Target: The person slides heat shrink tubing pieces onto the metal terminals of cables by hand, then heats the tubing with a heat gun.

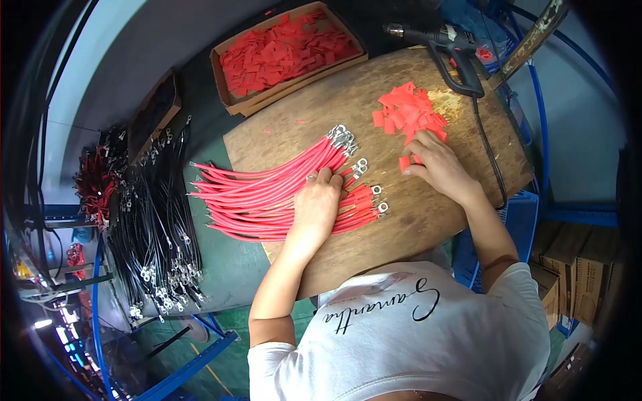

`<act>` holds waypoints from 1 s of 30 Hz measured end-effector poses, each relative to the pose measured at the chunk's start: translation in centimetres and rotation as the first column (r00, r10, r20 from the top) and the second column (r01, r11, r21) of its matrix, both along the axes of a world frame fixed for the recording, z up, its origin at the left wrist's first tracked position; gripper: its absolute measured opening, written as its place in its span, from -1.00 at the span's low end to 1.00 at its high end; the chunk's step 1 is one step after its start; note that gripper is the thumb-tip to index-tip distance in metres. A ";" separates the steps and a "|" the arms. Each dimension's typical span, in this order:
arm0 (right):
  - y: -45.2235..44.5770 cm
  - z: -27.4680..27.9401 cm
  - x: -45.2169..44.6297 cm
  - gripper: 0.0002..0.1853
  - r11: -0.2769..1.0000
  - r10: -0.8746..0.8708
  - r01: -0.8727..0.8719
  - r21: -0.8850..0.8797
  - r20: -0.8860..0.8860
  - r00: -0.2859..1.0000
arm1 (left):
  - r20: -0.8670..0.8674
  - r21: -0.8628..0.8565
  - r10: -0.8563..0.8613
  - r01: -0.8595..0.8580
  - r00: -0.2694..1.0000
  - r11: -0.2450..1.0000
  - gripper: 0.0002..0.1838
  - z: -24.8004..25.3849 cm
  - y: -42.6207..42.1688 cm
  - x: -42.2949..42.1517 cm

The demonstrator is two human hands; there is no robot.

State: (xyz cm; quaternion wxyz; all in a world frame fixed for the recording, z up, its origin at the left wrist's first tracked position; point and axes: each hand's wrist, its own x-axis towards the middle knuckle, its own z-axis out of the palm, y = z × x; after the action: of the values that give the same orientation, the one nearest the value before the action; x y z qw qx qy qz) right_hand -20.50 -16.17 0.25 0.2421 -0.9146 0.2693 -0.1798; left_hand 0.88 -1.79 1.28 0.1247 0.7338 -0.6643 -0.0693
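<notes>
Red cables (261, 196) lie in a fanned bundle across the wooden board (414, 207), directly under your left hand (317, 200) and to the left of your right hand (435, 164). Head view: their metal lugs (342, 139) point right, towards your right hand but apart from it; their other ends overhang the board's left edge, above the green table (227, 267). Your left hand rests on the bundle near the lugs, fingers bent downward among the cables; whether they grip any cannot be told. Flat red sleeves sit on several cables nearest you, just short of the lugs.

Your right hand is partly open, thumb apart from the fingers, with a red piece (404, 163) at the thumb tip; whether it is pinched or lying on the board cannot be told. Your fingers meet the near edge of the loose pile (409, 110).

Beyond the board's far edge stands a carton (301, 83) of similar pieces. At the board's far right corner lies a heat gun (445, 40), its cord (491, 150) running towards you. Black cables (154, 220) lie left of the red bundle.
</notes>
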 end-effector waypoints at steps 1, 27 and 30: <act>0.1 -0.2 0.1 -0.76 1.000 -0.005 0.005 -0.001 -0.015 1.000 | 0.006 0.012 -0.003 0.003 1.000 1.000 -0.87 -0.1 -0.2 0.1; 2.1 0.1 3.3 -0.82 0.615 -0.048 -0.258 0.745 0.361 0.931 | -0.542 -0.081 -0.006 -0.045 0.840 0.996 -0.87 -0.7 2.4 0.4; 2.1 0.0 3.3 -0.83 0.610 -0.080 -0.240 0.756 0.359 0.930 | -0.522 -0.095 -0.012 -0.044 0.853 0.995 -0.87 -0.5 2.5 0.4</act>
State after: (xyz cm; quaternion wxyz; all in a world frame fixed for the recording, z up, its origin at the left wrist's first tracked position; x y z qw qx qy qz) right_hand -17.17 -14.12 0.21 0.6718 -0.6767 0.2300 -0.1947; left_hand 1.23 0.66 0.74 0.3385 0.6857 -0.6019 -0.2303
